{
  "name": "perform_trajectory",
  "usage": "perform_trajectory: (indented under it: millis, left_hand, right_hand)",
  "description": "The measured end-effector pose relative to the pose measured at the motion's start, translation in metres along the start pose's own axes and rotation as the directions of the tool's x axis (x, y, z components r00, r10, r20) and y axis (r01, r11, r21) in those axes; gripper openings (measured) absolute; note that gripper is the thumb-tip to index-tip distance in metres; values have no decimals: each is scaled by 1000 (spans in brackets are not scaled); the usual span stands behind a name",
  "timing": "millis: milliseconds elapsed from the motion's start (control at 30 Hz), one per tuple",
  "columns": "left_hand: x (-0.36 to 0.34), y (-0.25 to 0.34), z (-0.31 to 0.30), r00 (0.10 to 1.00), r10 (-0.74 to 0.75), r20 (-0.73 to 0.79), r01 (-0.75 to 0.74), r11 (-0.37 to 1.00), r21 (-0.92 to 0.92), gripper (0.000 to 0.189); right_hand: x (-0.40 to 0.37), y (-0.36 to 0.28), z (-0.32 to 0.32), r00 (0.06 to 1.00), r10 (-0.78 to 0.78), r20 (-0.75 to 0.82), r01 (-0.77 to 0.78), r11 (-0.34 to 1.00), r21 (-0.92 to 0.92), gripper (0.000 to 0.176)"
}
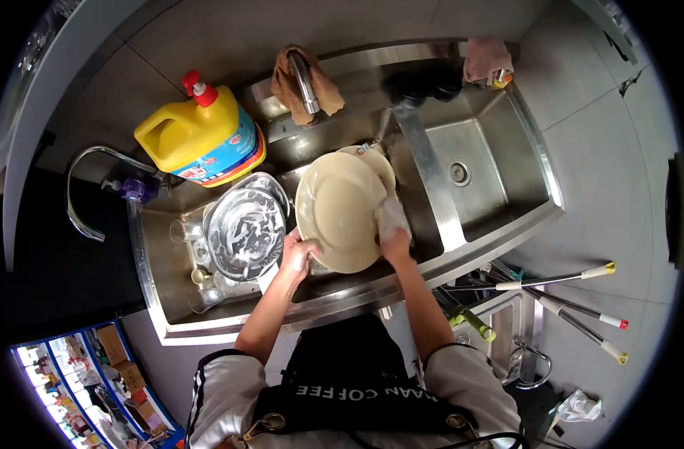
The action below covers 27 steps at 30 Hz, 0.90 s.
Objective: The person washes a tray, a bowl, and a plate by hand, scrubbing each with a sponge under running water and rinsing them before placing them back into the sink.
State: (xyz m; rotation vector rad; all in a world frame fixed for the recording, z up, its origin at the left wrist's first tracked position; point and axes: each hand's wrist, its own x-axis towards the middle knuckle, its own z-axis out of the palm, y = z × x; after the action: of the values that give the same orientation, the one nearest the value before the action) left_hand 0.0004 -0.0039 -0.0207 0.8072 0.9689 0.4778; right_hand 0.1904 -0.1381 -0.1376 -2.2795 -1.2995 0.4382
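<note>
Cream-coloured and oval, the plate (340,202) is held over the middle compartment of the steel sink (499,161), its broad face turned up toward the camera. The left hand (298,253) pinches its lower left rim, thumb on the upper face and the other fingers mostly hidden beneath. The right hand (395,243) is closed around a white cloth (392,217), pressed to the plate's right edge; its exact finger placement is partly hidden. Behind the plate, more pale crockery (381,166) shows in the same compartment. To the left sits a round dark pan (247,233) streaked with white suds, overlapping a metal rim, with clear glasses (183,231) beside and below it. A yellow jug (179,138) with a red pump stands at the sink's back left, and a purple bottle (135,188) is farther left. Brown cloth (286,86) hangs around the middle tap (304,82). At the far right, a pink cloth (486,60) lies on the back edge, near 2 dark objects whose form is unclear, and the right compartment shows a round drain (458,173).
</note>
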Motion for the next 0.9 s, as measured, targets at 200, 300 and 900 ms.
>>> perform_trajectory:
  millis: [200,300,900]
  left_hand:
    - [2,-2,2,999,-25,29,28,994,-104,36]
    - [-8,5,-1,998,1,66,1,1000,-26,31]
    - [-16,1,6,1000,25,2,-24,994,-106,29]
  right_hand:
    - [30,-74,-11,977,-204,63,198,976,92,31]
    - [47,-56,-40,938,-311,-150,337,922,193,25]
    - [58,-79,-19,1000,-22,-18,24,982,185,40]
